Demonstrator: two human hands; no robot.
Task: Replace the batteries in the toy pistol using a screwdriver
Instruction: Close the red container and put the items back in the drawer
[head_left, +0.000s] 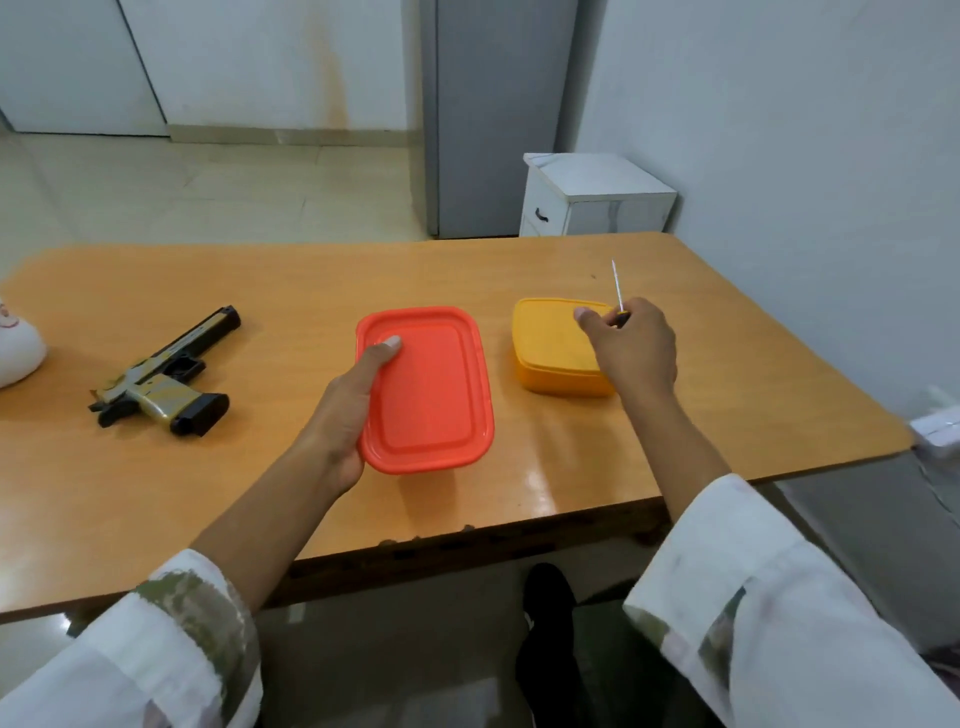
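The left hand (353, 400) grips the red plastic container (431, 389) by its left edge, thumb flat on the smooth, ridged lid, fingers hidden beneath. The container is rectangular with rounded corners. To its right, the right hand (631, 348) is closed round a screwdriver (617, 291), its handle mostly hidden and its thin metal shaft pointing up. That hand overlaps the right side of a yellow plastic container (550, 348) of the same rounded shape, 1 narrow gap away from the red container. The gold-and-black toy pistol (166, 371) lies on its side well left of the red container on the glossy orange table (311, 270). Bare tabletop stretches behind the red container to the table's far edge.
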